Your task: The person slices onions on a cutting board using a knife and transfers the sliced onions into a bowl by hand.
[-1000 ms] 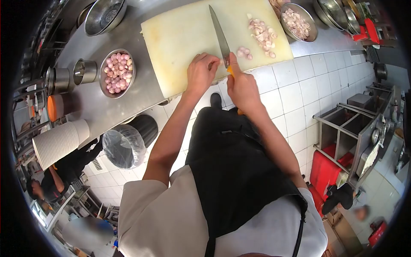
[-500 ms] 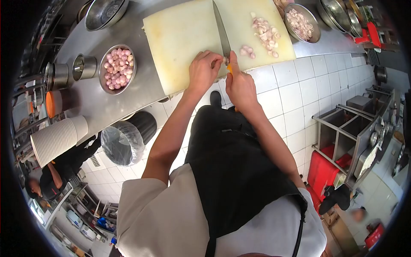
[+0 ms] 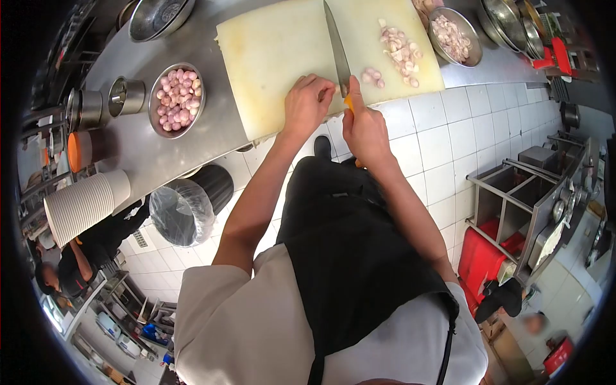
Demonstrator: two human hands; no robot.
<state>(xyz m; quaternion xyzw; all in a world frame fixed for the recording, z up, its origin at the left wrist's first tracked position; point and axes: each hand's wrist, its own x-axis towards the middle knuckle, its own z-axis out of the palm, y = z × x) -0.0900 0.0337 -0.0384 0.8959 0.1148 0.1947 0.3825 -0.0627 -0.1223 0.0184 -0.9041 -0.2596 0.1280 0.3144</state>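
The fingers of the right hand are wrapped closely around the handle of a knife, with one digit stretched along the heel of its blade. The fingers of the left hand are curled, tips drawn in near the thumb just beside that heel; whether they pinch anything cannot be told. The knife is long, grey-bladed and orange-handled, its blade over a yellowed white cutting board and its tip aimed at 12 o'clock.

Half a second ago a small pale piece showed between the left fingertips and the blade; now the right hand has shifted slightly toward 3 o'clock.

At 2 o'clock from the fingers, a few pinkish pieces lie on the board, and beyond them spreads a larger heap of cut shallots. Farther out that way, a steel bowl contains more cut pieces.

At 9 o'clock on the steel counter, another bowl is filled with whole, pink, peeled shallots. Past it stands a small steel cup. At 8 o'clock, a bin with a clear liner is on the floor.
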